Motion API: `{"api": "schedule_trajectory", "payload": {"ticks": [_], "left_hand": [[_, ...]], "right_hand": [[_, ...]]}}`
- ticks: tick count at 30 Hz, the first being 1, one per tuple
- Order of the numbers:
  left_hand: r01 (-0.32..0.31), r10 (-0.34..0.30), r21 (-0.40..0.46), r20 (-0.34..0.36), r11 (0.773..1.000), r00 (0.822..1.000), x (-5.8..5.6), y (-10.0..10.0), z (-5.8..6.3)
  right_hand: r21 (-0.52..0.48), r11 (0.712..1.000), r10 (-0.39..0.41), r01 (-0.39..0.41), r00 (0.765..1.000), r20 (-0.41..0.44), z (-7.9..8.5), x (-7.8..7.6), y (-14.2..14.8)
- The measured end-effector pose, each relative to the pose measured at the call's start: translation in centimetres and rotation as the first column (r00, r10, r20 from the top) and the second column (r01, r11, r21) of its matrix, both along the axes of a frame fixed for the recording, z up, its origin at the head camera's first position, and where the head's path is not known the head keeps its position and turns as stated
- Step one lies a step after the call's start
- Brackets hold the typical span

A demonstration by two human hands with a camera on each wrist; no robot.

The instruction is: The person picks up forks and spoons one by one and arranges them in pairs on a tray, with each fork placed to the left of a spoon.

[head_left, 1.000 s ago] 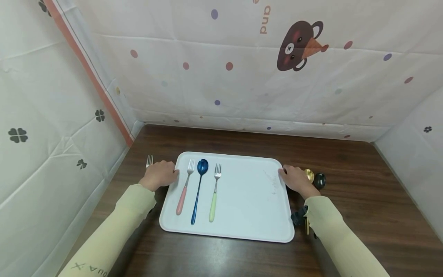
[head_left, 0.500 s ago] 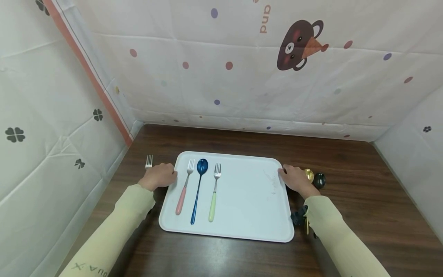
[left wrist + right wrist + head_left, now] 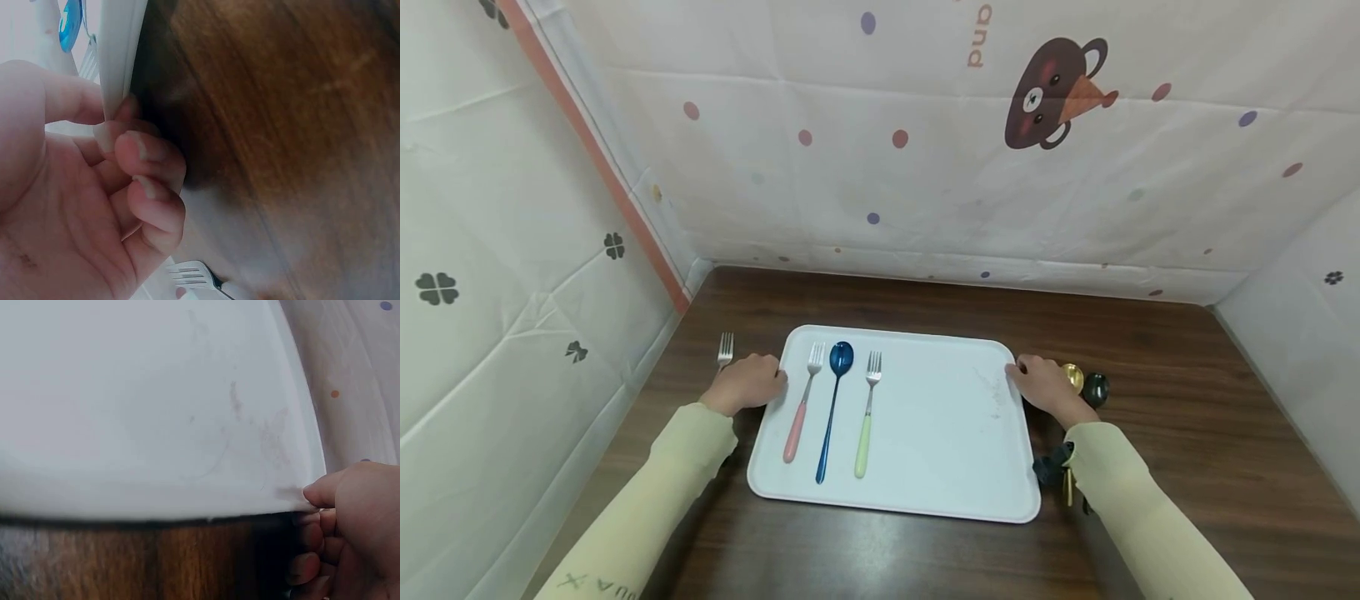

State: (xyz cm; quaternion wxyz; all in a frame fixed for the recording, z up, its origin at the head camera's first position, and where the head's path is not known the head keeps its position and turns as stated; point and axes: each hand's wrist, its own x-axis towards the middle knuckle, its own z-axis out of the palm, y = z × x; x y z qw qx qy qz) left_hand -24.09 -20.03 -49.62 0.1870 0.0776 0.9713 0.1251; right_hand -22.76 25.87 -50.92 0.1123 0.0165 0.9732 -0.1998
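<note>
A white rectangular tray (image 3: 951,425) lies between my hands. On its left half are a pink-handled fork (image 3: 798,421), a blue spoon (image 3: 832,404) and a green-handled fork (image 3: 866,429), side by side with heads pointing away. My left hand (image 3: 747,383) pinches the tray's left rim; the left wrist view shows thumb above and fingers curled beneath it. At the far right corner, my right hand (image 3: 1047,385) grips the rim, its thumb (image 3: 322,489) on top and the other fingers below.
Another fork (image 3: 725,348) shows its tines beyond my left hand. Past my right hand are a gold spoon (image 3: 1073,377) and a black spoon (image 3: 1097,389), partly covered by the arm. The brown wooden table (image 3: 1157,367) is backed by a printed cloth (image 3: 940,183).
Both hands keep their hold on the tray, and the cutlery stays in place. Only the head view shifts very slightly.
</note>
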Motion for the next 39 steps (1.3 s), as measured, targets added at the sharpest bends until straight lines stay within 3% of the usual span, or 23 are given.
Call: {"api": "schedule_trajectory", "payload": {"ticks": [26,39], "left_hand": [[0.002,-0.002,0.020,0.010,1.000,1.000,0.0,0.2,0.5],[0.003,-0.003,0.019,0.012,1.000,1.000,-0.1,-0.1,0.2]], "right_hand": [[-0.167,0.986,-0.023,0.027,0.999,0.025,1.9,0.3,1.1],[-0.123,0.992,-0.019,0.021,1.000,0.019,2.9,0.9,2.2]]}}
